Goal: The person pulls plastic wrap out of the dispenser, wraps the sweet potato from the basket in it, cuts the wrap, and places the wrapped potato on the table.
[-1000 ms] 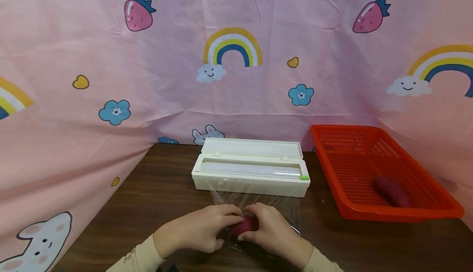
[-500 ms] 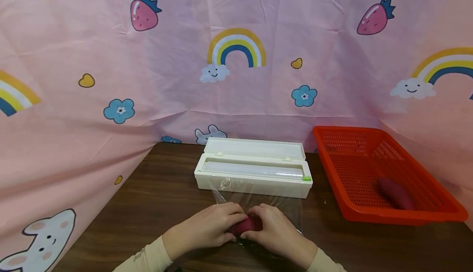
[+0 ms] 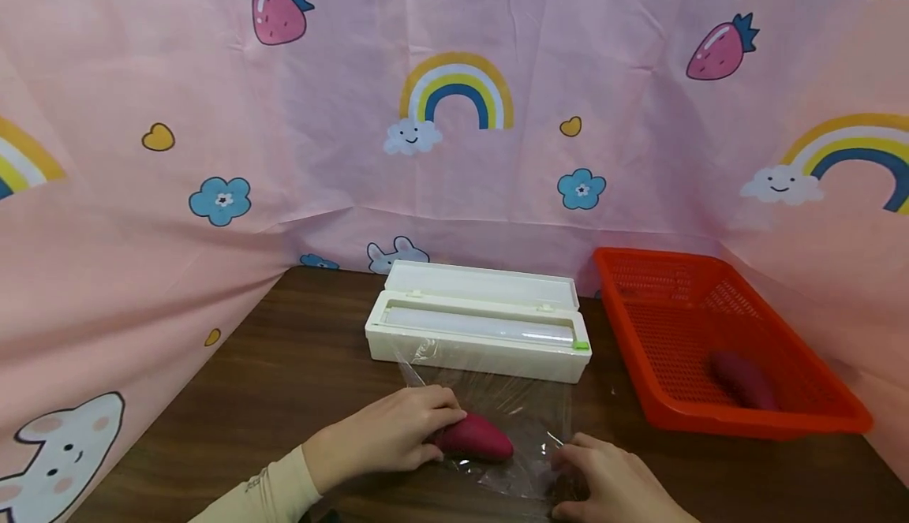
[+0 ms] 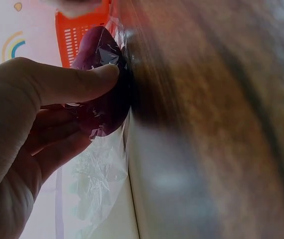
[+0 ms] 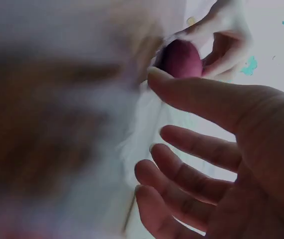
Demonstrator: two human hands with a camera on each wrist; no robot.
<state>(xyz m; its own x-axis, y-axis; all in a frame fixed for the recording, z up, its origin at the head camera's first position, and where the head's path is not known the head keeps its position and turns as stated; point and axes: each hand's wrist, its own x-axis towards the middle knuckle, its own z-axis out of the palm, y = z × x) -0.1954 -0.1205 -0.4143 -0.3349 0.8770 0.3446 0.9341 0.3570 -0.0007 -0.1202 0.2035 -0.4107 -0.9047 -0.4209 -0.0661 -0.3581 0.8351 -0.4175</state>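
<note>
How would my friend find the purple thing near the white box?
Find the white box. In front, the left hand grips a tapered purple object with clear film against it. Unlike its lookalike in the red basket, this one's held.

The head view looks forward and down over the tabletop (image 3: pixel 305 341); wrist views (close, sideways) share the purple tuber (image 5: pixel 183 59).

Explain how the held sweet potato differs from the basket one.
The held sweet potato is gripped by the left hand; the basket sweet potato is untouched. The held one touches clear film; the basket one lies in the red basket. The held one looks brighter than the basket one. Both are elongated, reddish.
</note>
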